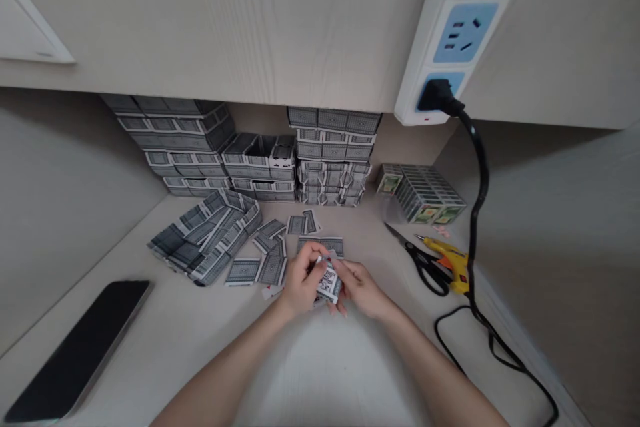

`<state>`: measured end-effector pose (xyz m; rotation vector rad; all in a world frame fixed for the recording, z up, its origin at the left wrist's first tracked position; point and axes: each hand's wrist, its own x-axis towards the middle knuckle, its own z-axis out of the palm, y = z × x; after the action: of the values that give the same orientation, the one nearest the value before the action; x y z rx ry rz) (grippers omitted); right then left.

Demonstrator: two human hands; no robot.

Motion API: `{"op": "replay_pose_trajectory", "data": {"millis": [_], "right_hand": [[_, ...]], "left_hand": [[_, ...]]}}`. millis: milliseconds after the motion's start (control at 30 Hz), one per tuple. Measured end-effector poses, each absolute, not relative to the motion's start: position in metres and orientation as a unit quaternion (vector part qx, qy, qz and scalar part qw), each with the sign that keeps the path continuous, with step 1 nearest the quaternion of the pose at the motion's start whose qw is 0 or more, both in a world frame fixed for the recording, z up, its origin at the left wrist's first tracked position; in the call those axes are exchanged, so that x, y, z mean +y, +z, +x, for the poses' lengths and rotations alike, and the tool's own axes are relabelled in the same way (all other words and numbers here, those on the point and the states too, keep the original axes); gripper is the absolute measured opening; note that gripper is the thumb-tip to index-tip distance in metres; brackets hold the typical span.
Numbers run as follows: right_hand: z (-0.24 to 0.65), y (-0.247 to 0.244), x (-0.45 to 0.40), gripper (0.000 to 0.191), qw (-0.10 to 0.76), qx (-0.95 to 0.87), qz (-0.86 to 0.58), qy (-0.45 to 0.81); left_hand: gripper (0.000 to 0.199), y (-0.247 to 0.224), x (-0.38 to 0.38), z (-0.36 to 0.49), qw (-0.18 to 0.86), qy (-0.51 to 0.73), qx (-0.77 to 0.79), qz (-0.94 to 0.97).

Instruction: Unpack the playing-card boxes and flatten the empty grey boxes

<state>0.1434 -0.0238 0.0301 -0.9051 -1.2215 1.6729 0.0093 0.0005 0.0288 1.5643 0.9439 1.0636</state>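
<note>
Between my two hands is a playing card piece [329, 281] with a black-and-white face and grey patterned edges. My left hand [303, 280] grips its left side, fingers curled over the top. On its right side, my right hand [361, 288] pinches the upper edge, with some fingers beneath. Loose grey-backed cards [273, 268] lie on the table just left of my hands, and more cards [330, 245] lie behind them. A long open tray shape made of cards [210, 233] rests farther left.
Stacked card blocks [335, 147] stand along the back, beside green-and-white boxes [427, 192]. At the right are black scissors [427, 263], a yellow glue gun [456, 267] and a black cable [481, 180] from a power strip [453, 47]. A dark phone [80, 350] lies left.
</note>
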Motion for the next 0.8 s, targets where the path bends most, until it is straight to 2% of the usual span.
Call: {"op": "replay_pose_trajectory", "data": {"millis": [233, 533, 667, 800], "right_hand": [[0.146, 0.031, -0.024, 0.034, 0.437, -0.538, -0.412, 0.592], [0.147, 0.024, -0.021, 0.037, 0.418, -0.567, -0.439, 0.558], [0.145, 0.02, -0.021, 0.035, 0.437, -0.572, -0.46, 0.52], [0.144, 0.019, -0.021, 0.034, 0.445, -0.566, -0.469, 0.512]], "left_hand": [[0.023, 0.034, 0.003, 0.012, 0.352, 0.369, 0.485, 0.711], [0.025, 0.032, 0.003, 0.012, 0.224, 0.345, 0.474, 0.778], [0.025, 0.031, 0.003, 0.013, 0.198, 0.349, 0.465, 0.79], [0.028, 0.031, 0.003, 0.014, 0.233, 0.356, 0.48, 0.767]]}}
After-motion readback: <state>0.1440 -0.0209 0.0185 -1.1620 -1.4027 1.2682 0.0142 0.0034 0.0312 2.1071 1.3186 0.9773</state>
